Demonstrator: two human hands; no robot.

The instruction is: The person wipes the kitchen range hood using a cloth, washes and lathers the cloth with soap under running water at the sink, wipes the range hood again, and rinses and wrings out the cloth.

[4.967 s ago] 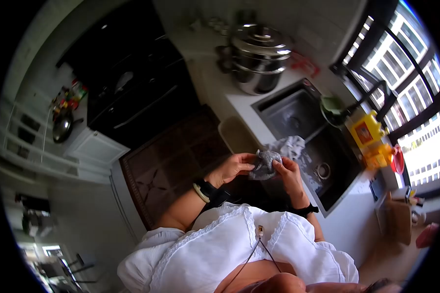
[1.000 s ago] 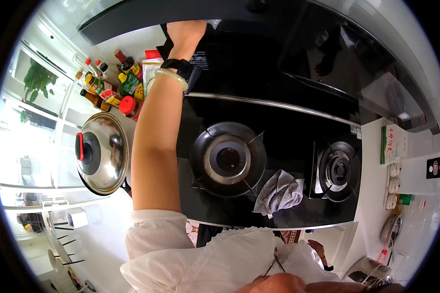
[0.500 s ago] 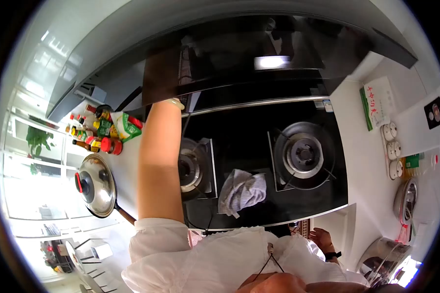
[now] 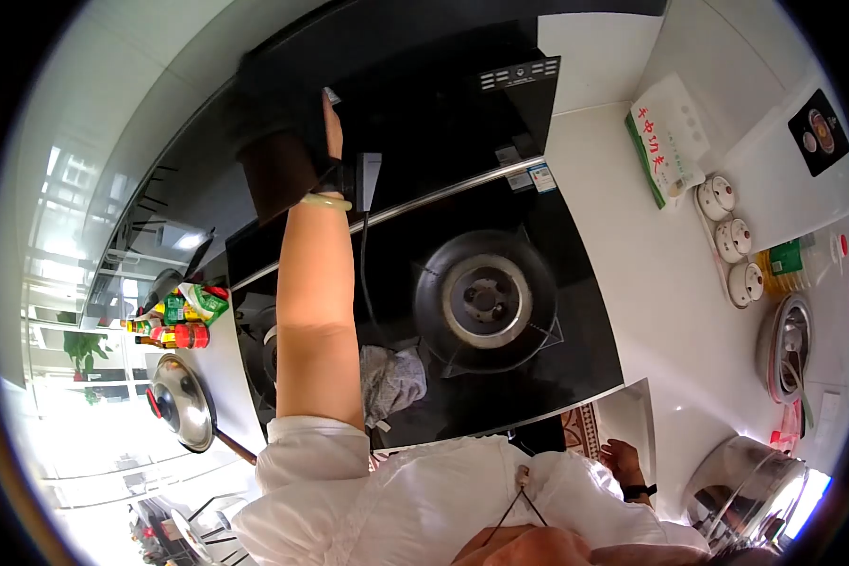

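Grey cloth bunched on the black hob, just beside the right burner

Pale scrap at the fingertips of the raised left hand, near a dark panel, grip impossible to tell; arm stretched long, likely for reach, partly hiding the left burner; right hand low, loosely open; dark cord close by the forearm, possibly in the way; lidded pan farther left; small pots right, on the white worktop.
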